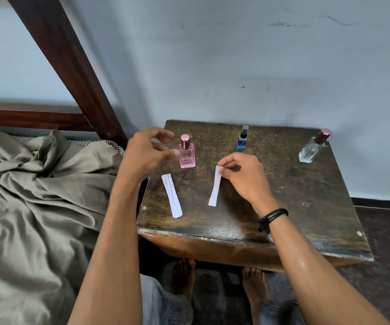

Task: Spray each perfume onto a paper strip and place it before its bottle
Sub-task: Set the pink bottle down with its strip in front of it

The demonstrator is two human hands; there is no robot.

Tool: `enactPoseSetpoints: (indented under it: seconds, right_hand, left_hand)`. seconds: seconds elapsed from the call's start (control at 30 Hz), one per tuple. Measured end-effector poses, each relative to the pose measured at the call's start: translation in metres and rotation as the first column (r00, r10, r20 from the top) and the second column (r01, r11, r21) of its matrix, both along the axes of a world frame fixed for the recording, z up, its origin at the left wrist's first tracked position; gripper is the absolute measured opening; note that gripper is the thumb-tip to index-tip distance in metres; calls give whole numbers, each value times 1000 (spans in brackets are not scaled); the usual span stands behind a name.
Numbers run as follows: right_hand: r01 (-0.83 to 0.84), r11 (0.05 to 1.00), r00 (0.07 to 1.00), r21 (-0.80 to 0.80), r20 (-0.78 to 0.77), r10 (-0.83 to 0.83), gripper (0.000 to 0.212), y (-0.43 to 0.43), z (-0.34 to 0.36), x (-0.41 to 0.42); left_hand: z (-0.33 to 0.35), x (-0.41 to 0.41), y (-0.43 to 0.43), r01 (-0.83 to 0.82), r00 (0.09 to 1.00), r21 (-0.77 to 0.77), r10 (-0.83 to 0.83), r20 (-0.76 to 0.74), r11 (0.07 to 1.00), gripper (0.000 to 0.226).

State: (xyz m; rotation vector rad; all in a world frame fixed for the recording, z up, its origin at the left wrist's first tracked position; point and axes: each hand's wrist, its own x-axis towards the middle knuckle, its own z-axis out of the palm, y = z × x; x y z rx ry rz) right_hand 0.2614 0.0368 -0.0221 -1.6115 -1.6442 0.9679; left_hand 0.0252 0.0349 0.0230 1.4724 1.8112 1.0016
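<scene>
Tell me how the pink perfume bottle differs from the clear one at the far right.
The pink bottle is tinted pink with lettering on its front; the clear bottle is colourless, no lettering visible. A printed paper strip lies before the pink bottle, none before the clear bottle. The left hand is close by the pink bottle; no hand is near the clear bottle. Both have shiny pinkish caps.

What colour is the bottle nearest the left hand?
The bottle is pink; head view.
</scene>
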Motion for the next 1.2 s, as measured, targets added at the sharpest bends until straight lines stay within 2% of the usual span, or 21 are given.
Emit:
enactPoseSetpoints:
  seconds: [0.1, 0.23, 0.37, 0.5, 0.63, 0.8, 1.07, 1.2]
  right_hand:
    - [-1, 1000, 994, -14, -105, 0, 15, 0, 4, 2]
    - [13, 997, 950, -81, -309, -38, 21, 0, 8, 6]
    - [24, 988, 865, -155, -492, -98, 22, 0, 13, 9]
    - [41, 987, 819, -155, -560, -123, 20, 1, 14, 11]
    - [77, 986, 769, -148, -620, -153, 20, 2, 17, 17]
    - [102, 989, 709, -105, -690, -147, 24, 2, 18, 21]
    - [145, 986, 752, 82, -657, -56, 25, 1, 21, 20]
    - [133, 979, 731, 155, -682, 9, 23, 0, 24, 20]
  left_hand:
    - [5, -15, -5, -26, 989, -13, 27, 149, 1000, 19]
    - [16, -21, -18, 123, 983, -143, -101, 156, 982, 3]
    - [21, -8, -22, 373, 927, -314, -341, 155, 873, 11]
    - [17, 20, -18, 439, 896, -362, -432, 104, 822, 13]
    - [7, 47, -15, 404, 911, -340, -409, 60, 849, 15]
    - [1, 63, -15, 406, 914, -371, -374, 158, 835, 21]
    - [-1, 75, -18, 374, 915, -343, -282, 288, 862, 14]
    - [-1, 75, -17, 355, 912, -325, -248, 327, 877, 9]
